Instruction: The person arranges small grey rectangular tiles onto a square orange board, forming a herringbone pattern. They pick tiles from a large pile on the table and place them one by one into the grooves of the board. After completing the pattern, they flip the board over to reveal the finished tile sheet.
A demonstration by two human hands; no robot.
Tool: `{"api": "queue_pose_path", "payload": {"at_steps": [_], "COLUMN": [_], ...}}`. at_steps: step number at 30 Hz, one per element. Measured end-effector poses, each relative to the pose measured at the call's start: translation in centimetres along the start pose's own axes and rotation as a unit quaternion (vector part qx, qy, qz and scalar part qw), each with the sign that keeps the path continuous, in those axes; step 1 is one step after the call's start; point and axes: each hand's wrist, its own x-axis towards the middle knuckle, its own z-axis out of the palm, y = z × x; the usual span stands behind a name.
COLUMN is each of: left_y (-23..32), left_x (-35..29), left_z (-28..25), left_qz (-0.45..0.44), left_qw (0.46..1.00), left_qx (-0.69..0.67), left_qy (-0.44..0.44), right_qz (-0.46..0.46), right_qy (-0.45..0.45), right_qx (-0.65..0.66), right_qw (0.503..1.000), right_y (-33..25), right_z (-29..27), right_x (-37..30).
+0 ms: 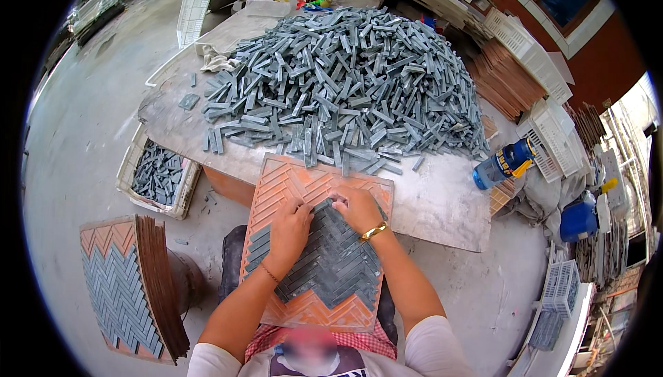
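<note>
An orange template board (276,177) with zigzag grooves rests across my lap and against the table edge. Grey stone strips (331,259) fill its middle in a herringbone pattern, while bare orange grooves show along the top and bottom. My left hand (293,226) is closed at the upper left edge of the laid strips, its fingertips pressed together. Opposite it, my right hand (358,210), with a gold bracelet above the wrist, has its thumb and fingers pinched at the pattern's upper edge. Whatever either hand holds is hidden by the fingers.
A big heap of loose stone strips (345,80) covers the table (442,204). At left stand a white crate (181,204) of strips and a stack of boards (155,273) topped by a filled one. A blue bottle (494,170) lies at the table's right edge.
</note>
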Motion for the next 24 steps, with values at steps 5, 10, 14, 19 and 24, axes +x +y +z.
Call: {"api": "queue_pose_path", "payload": {"at_steps": [5,10,14,19,24], "left_y": [0.1,0.0,-0.1,0.1,0.1], "left_x": [0.3,0.0,0.1,0.2,0.2], "left_z": [0.3,-0.1,0.2,0.1,0.1], "left_qz": [-0.031,-0.032,-0.06,-0.047,-0.046], "left_qw": [0.999,0.998,0.995,0.997,0.998], "left_qx": [-0.009,-0.05,-0.082,-0.052,-0.043], "left_qy": [-0.017,-0.002,-0.001,-0.015,-0.007], "right_qz": [-0.019,0.01,0.078,0.16,0.154], "right_qy": [-0.033,0.085,0.158,0.15,0.082], "right_qx": [-0.05,0.023,-0.036,-0.101,0.008], "right_qw": [0.998,0.996,0.984,0.97,0.985], "right_y": [0.7,1.3,1.1,3.0,1.8], "right_z": [0.0,-0.4,-0.3,0.6,-1.7], "right_x": [0.4,1.3,3.8,5.9,3.2]}}
